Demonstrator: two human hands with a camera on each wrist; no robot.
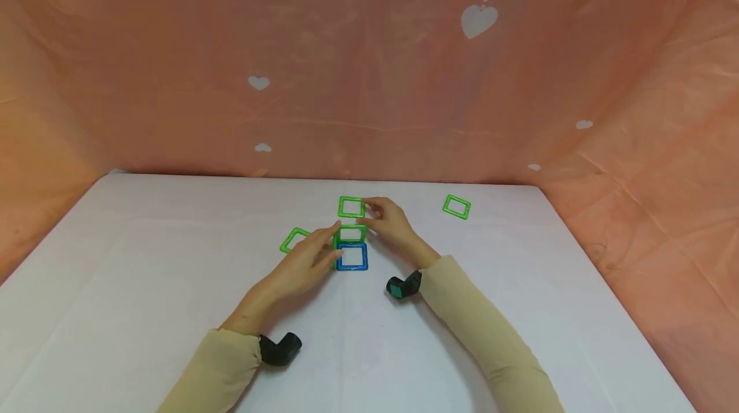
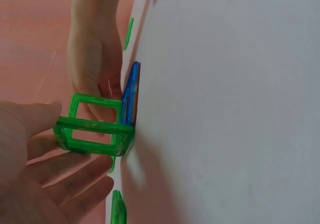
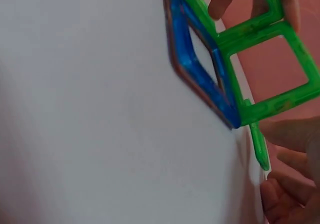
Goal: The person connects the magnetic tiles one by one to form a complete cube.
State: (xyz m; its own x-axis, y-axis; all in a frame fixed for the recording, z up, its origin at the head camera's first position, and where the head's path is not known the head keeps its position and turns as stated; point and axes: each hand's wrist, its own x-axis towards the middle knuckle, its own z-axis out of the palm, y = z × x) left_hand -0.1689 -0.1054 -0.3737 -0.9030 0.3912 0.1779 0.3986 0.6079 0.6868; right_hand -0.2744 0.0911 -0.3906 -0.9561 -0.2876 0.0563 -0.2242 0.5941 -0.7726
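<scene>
A blue square frame tile [image 1: 352, 267] lies flat on the white table. Joined to it are two upright green square frame tiles, one along its back edge [image 1: 352, 227] and one along its left edge [image 3: 265, 19], which meet at a corner. My left hand [image 1: 300, 267] is beside the left upright tile, its thumb near the top edge [image 2: 95, 125] and its other fingers loosely extended. At the right, my right hand [image 1: 395, 227] has its thumb by the back upright tile and its fingertips near a flat green tile [image 1: 351, 215] behind. Its fingers are slightly bent.
Another green tile [image 1: 287, 239] lies left of the joined tiles, partly hidden by the left hand. One more green tile [image 1: 455, 214] lies at the back right. Black wrist cameras [image 1: 281, 350] sit on both wrists. A pink curtain [image 1: 369, 79] hangs behind the table [image 1: 144, 259].
</scene>
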